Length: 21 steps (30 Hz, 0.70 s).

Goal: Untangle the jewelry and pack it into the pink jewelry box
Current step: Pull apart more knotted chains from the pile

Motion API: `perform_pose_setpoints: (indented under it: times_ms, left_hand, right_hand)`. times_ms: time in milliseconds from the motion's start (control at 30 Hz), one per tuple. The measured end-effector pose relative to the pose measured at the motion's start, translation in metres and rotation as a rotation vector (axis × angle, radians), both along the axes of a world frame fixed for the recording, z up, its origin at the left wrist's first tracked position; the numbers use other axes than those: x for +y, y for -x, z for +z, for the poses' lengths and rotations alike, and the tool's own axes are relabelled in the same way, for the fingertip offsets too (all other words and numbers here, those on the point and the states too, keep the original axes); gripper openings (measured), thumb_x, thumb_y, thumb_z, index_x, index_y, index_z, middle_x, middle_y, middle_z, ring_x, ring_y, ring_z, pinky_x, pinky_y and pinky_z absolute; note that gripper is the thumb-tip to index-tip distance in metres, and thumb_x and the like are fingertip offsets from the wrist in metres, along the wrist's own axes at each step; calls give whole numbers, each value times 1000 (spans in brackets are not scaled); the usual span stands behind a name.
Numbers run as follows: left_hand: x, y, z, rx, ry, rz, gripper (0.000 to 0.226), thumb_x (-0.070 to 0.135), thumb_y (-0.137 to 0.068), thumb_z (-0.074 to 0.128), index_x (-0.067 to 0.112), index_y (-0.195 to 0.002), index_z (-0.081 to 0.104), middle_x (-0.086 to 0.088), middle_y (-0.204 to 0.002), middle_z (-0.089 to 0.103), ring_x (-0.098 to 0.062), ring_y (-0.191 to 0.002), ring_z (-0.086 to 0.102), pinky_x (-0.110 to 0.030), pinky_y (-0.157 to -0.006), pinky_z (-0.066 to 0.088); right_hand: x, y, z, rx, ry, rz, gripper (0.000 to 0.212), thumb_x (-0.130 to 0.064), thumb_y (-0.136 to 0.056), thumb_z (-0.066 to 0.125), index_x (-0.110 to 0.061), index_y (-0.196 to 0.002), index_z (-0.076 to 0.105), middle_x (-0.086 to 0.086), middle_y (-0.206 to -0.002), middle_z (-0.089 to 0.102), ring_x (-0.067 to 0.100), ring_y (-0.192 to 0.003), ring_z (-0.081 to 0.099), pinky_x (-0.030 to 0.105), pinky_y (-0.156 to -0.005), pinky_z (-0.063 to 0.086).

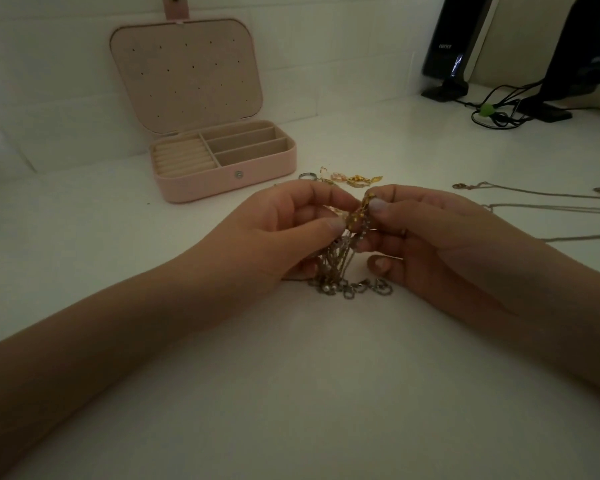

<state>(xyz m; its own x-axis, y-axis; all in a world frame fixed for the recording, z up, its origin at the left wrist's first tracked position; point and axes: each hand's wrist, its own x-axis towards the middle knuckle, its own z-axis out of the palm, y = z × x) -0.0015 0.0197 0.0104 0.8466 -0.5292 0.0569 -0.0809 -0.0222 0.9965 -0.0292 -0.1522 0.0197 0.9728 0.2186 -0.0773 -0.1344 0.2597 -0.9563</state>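
Observation:
A tangle of gold and silver chains point(343, 268) hangs between my two hands at the middle of the white table, its lower loops lying on the surface. My left hand point(284, 230) pinches the tangle from the left with thumb and fingers. My right hand point(426, 237) pinches a gold chain at the top of the tangle from the right. The pink jewelry box point(222, 178) stands open behind and to the left, lid upright, its ring rolls and three long compartments holding nothing.
A ring and small gold and pink pieces point(343, 178) lie just behind my hands. Thin chains point(534, 199) are laid out straight on the right. Black speakers point(461, 46) and a bundle of cables point(499, 109) stand at the back right against the wall.

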Motion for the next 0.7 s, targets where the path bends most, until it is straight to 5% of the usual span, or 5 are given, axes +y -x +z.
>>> perform_pose_setpoints:
  times_ms: [133, 233, 333, 567, 700]
  left_hand:
    - [3, 1, 2, -206, -110, 35, 18, 19, -78, 57, 25, -94, 62, 5, -74, 61, -9, -64, 52, -21, -59, 47]
    - [5, 0, -3, -398, -207, 89, 17, 28, -76, 60, 29, -92, 63, 6, -74, 61, -25, -66, 51, -29, -62, 46]
    - [5, 0, -5, -519, -276, 128, 18, 35, -76, 53, 34, -90, 64, 3, -74, 62, -21, -67, 53, -25, -63, 45]
    - [1, 7, 2, -356, -161, 110, 22, 9, -87, 64, 26, -74, 67, 14, -61, 60, 4, -55, 50, -6, -53, 37]
    - [1, 5, 5, -309, -137, 60, 19, 22, -82, 61, 32, -68, 69, 15, -58, 59, 3, -56, 49, -8, -56, 40]
  right_hand:
    - [0, -1, -2, -51, 12, -1, 11, -15, -69, 59, -11, -79, 57, 0, -66, 65, 6, -56, 56, 16, -50, 44]
    - [-2, -1, 1, -77, -16, -23, 11, -14, -70, 58, -11, -80, 57, -1, -63, 63, 6, -56, 55, 14, -53, 47]
    - [-6, -2, 3, -87, -54, -33, 11, -13, -71, 58, -11, -81, 58, -1, -62, 62, 6, -56, 56, 14, -55, 49]
    - [-6, -4, 2, -81, -43, -57, 12, -15, -68, 57, -12, -78, 53, -2, -54, 50, 9, -49, 43, 17, -46, 38]
    - [-8, -1, 5, -117, 50, -75, 13, -18, -69, 58, -13, -79, 52, -4, -53, 37, 8, -48, 31, 19, -48, 30]
